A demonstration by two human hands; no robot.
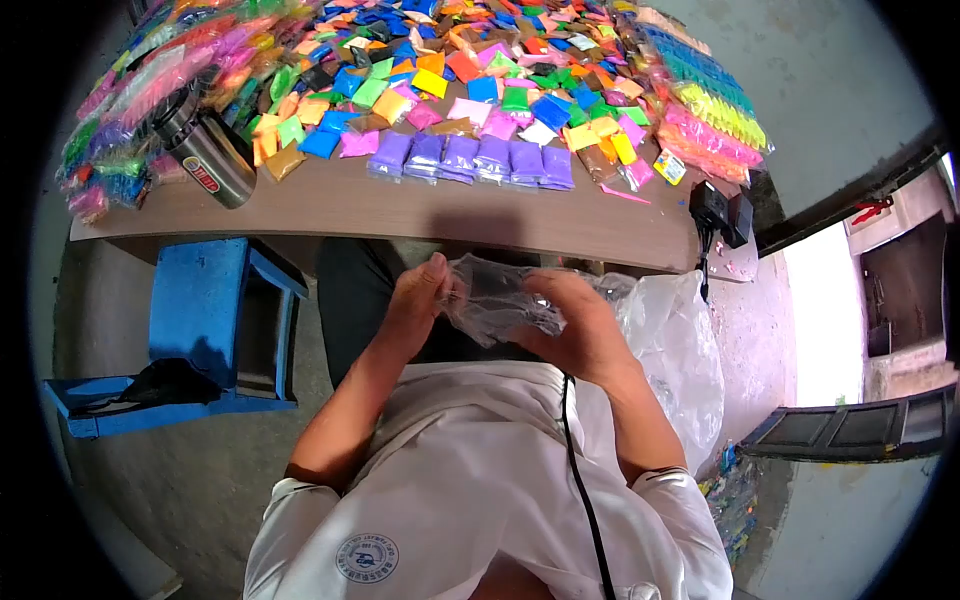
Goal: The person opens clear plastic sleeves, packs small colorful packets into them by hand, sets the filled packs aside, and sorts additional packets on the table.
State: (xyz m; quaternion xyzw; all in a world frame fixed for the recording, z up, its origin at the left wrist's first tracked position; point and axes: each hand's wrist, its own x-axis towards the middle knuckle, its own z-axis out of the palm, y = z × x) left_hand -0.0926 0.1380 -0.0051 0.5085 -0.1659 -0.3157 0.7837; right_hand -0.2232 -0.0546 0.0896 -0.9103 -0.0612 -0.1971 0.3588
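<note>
Between my two hands, over my lap, is a clear plastic bag (495,290). My left hand (418,300) pinches its left side, thumb on top. My right hand (580,325) has its fingers curled at the bag's right side; some fingertips are hidden by the film. On the table edge ahead lies a row of several purple packets (460,158). Behind them spreads a large heap of small colored packets (430,82). A bigger translucent plastic sack (675,350) hangs beside my right forearm.
A steel flask (215,160) stands at the left of the wooden table (350,215). Black adapters (720,210) with a cable sit at its right corner. Bundled strips of packets (705,100) line the right side. A blue stool (200,310) is at my left.
</note>
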